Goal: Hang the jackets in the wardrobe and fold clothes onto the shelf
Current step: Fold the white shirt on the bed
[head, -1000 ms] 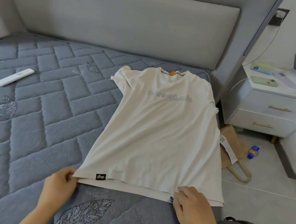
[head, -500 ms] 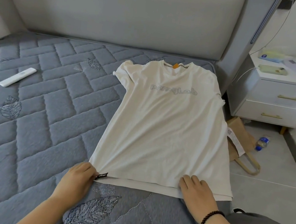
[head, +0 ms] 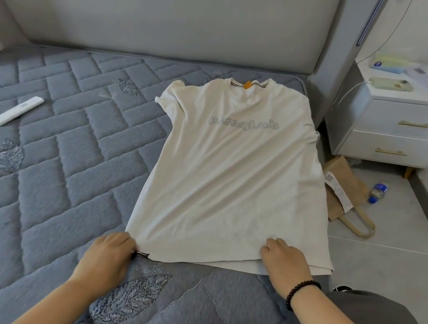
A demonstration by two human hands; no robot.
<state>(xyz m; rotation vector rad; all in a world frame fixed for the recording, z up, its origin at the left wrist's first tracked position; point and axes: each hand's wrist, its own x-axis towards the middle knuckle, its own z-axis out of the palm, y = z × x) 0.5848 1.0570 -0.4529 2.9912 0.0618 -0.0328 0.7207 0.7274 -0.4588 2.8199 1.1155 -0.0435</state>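
A cream T-shirt [head: 233, 175] with grey lettering on the chest lies spread flat on the grey quilted mattress [head: 52, 179], collar towards the headboard. My left hand [head: 107, 254] pinches the hem's left corner, next to a small black label. My right hand [head: 285, 261] grips the hem near its right corner, fingers curled over the cloth; a dark bead bracelet is on that wrist. The shirt's right sleeve hangs over the mattress edge.
A white remote control [head: 17, 110] lies on the mattress at the left. Right of the bed stands a white nightstand [head: 400, 134] with phones and papers on top. On the tiled floor lie a brown paper bag [head: 342, 189] and a small water bottle [head: 378, 187].
Both hands slid forward and a little right along the hem, and the shirt lies flatter and straighter. The camera has tilted slightly down.
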